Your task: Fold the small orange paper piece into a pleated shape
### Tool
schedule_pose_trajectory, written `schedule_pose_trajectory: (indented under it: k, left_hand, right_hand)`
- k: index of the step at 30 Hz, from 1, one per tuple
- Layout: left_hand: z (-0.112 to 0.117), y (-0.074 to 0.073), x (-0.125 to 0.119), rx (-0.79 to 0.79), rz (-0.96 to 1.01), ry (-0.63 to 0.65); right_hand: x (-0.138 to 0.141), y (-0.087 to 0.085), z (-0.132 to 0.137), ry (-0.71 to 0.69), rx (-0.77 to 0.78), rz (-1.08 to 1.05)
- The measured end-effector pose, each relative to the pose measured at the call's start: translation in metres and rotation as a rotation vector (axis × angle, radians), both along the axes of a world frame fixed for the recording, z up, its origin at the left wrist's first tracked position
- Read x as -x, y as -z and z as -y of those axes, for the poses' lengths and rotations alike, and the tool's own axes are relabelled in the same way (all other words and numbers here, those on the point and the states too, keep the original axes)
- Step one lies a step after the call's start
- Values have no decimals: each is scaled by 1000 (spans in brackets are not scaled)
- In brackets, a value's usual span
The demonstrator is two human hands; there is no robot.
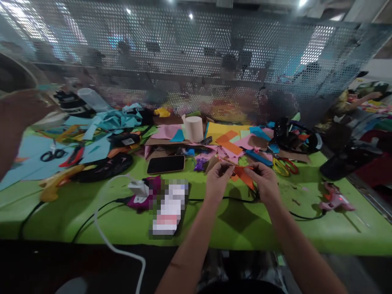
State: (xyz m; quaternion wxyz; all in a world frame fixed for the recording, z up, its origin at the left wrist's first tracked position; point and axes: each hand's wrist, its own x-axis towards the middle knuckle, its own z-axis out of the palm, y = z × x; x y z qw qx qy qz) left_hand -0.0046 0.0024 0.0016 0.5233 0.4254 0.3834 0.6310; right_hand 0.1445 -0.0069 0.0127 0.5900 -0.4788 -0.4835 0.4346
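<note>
Thin bright-orange sheet piece (246,179) is up off the lime-green bench (131,228), strung between the two hands. Paper or felt, can't tell, too blurred from here. My read: very light, floppy, not slippery, creases or tears if yanked. Take it by the edges, fingertips only, easy on the tension.

Left hand (219,173): thumb and fingers together, pinched on its left end. Right hand (262,179): also closed to a pinch, on the upper right edge; a flap hangs free just below the fingertips. Neither hand is spread.

Scissors with yellow and red handles (284,166) just right of the right hand, untouched. Pink gun-shaped tool (335,200) farther right. Flat black-screened phone (166,164) left of the left hand.
</note>
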Motion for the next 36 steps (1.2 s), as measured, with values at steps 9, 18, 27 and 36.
schedule_pose_trajectory:
  k: [9, 18, 27, 36]
  left_hand:
    - [2, -2, -1, 4, -16, 16]
    - [2, -1, -1, 14, -56, -3]
    - [1, 1, -1, 1, -71, -8]
    - [3, -2, 0, 6, -1, -16]
  right_hand:
    - [-1, -2, 1, 15, -15, 65]
    - [-2, -3, 1, 17, -40, 62]
    - [-1, 0, 0, -5, -39, 111]
    - [-2, -5, 2, 34, -42, 99]
